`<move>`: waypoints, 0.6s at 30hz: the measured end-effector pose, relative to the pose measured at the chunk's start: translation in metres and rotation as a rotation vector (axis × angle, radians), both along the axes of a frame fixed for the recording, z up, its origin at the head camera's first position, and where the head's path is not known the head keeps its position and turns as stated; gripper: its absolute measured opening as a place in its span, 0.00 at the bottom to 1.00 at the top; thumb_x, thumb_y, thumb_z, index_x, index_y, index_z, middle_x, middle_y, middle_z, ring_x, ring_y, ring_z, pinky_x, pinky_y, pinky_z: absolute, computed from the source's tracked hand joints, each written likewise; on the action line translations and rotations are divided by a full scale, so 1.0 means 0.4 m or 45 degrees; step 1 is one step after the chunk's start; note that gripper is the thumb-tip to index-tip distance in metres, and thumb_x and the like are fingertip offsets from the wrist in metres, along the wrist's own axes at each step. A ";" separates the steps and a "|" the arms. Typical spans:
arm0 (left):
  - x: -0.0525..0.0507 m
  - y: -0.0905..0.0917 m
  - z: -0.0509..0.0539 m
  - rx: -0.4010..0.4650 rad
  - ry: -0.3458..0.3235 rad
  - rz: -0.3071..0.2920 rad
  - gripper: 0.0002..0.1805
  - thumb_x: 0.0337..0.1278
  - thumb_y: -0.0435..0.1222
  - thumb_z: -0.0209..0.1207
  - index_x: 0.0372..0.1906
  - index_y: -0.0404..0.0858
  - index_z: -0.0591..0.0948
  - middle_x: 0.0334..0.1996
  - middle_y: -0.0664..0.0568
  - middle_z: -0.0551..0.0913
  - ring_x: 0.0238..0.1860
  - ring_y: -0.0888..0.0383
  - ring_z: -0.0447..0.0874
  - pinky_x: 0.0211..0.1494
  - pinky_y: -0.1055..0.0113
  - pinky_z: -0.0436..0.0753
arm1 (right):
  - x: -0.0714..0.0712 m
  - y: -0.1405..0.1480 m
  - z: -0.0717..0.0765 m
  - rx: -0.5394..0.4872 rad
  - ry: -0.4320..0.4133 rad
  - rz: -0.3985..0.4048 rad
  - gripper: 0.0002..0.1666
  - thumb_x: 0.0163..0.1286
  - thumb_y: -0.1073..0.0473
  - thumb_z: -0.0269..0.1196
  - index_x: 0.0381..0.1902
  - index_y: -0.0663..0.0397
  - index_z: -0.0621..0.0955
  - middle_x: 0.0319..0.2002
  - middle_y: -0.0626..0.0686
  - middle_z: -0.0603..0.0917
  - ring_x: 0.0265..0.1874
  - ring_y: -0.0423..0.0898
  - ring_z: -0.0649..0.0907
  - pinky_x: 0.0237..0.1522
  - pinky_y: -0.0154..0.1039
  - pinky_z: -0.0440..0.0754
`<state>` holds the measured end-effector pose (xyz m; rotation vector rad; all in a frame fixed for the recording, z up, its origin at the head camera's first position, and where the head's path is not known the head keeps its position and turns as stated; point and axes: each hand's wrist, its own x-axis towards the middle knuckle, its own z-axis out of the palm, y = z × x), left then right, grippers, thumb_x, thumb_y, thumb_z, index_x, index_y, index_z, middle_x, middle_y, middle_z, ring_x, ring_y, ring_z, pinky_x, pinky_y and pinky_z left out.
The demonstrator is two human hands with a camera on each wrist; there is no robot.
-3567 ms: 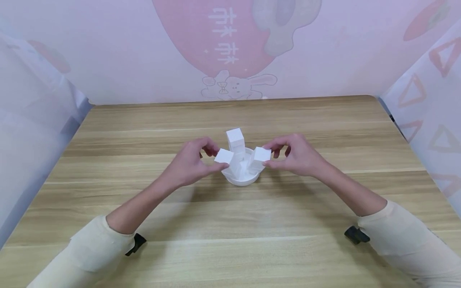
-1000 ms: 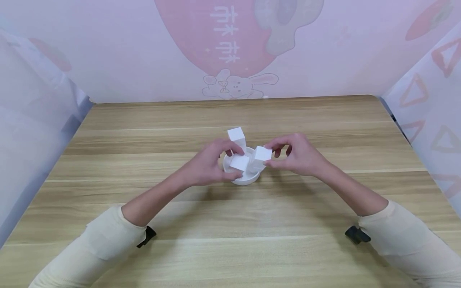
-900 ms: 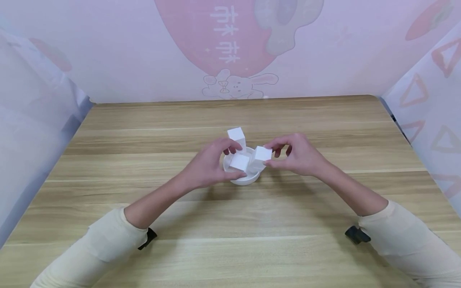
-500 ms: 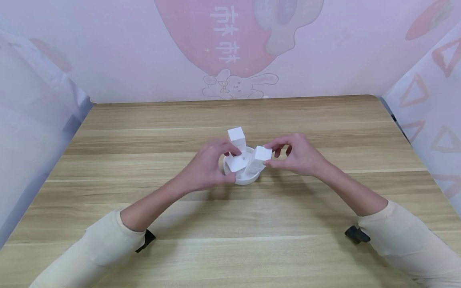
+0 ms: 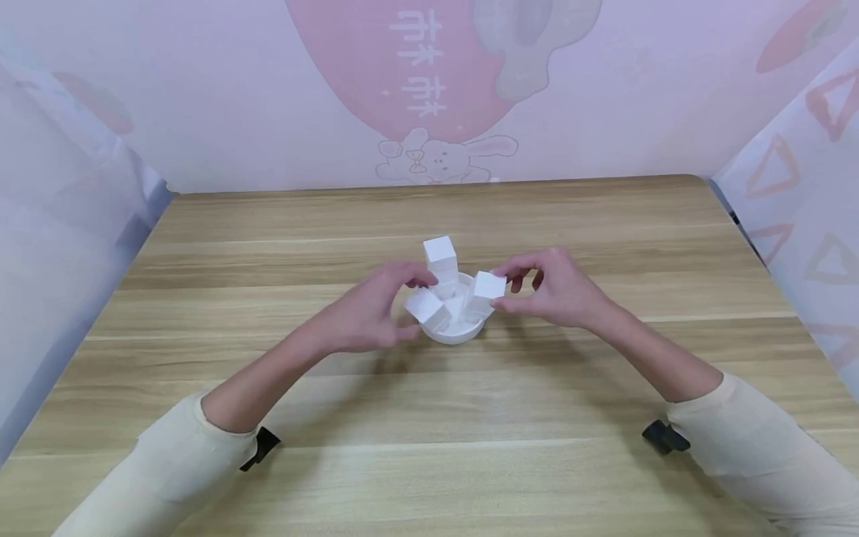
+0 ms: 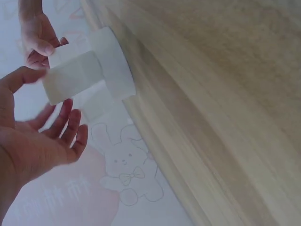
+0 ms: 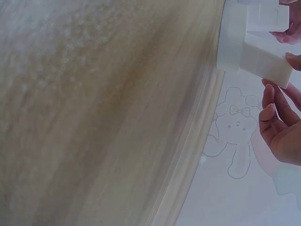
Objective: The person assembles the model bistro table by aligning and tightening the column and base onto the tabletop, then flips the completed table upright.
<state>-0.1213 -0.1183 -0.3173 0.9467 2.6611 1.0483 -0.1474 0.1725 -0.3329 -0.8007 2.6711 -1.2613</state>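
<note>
Three white square-ended blocks stand up out of a shallow round white dish [image 5: 451, 339] in the middle of the table. The back block [image 5: 440, 253] is touched by neither hand as far as I can see. My right hand [image 5: 553, 289] pinches the right block [image 5: 488, 286] near its top between thumb and fingers. Around the left block [image 5: 426, 307], which leans outward, my left hand [image 5: 365, 309] has its thumb and fingers spread apart. In the left wrist view, the left thumb and fingertips lie close to that block [image 6: 73, 77]; whether they touch it is unclear.
The wood-grain table [image 5: 429, 462] stretches out on all sides of the dish. A pale printed curtain [image 5: 235, 97] hangs behind it, with white sheets at both sides. Both sleeves carry small black devices, such as the dark clip [image 5: 666, 437] at the right.
The left hand brought the left block in toward the dish's middle, then moved back left and loosened its fingers. That block now tilts outward to the left. The right hand has barely moved.
</note>
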 end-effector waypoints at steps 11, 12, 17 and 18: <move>0.003 0.006 0.002 0.013 -0.017 0.190 0.17 0.49 0.33 0.76 0.45 0.33 0.87 0.42 0.47 0.87 0.50 0.46 0.81 0.56 0.46 0.79 | 0.003 -0.004 0.001 0.000 0.013 0.008 0.18 0.55 0.62 0.79 0.43 0.61 0.91 0.33 0.50 0.89 0.35 0.56 0.85 0.32 0.40 0.78; 0.002 0.005 0.002 0.014 -0.021 0.186 0.17 0.49 0.33 0.76 0.46 0.33 0.88 0.42 0.47 0.87 0.50 0.47 0.81 0.56 0.46 0.79 | 0.003 -0.004 0.001 0.001 0.015 0.008 0.17 0.54 0.62 0.79 0.43 0.60 0.91 0.33 0.50 0.90 0.35 0.56 0.85 0.33 0.41 0.78; 0.003 0.000 -0.002 0.035 -0.026 0.172 0.20 0.51 0.33 0.76 0.50 0.33 0.87 0.43 0.48 0.87 0.51 0.48 0.80 0.57 0.46 0.79 | 0.006 -0.001 0.002 -0.003 0.024 0.018 0.17 0.54 0.61 0.80 0.43 0.59 0.91 0.33 0.49 0.90 0.34 0.52 0.84 0.34 0.42 0.78; 0.004 -0.001 -0.004 0.042 -0.026 0.167 0.20 0.51 0.34 0.76 0.50 0.34 0.87 0.44 0.48 0.87 0.51 0.48 0.80 0.57 0.46 0.78 | 0.007 0.001 0.001 -0.003 0.025 0.019 0.17 0.55 0.61 0.80 0.43 0.58 0.91 0.33 0.48 0.89 0.34 0.51 0.84 0.34 0.42 0.78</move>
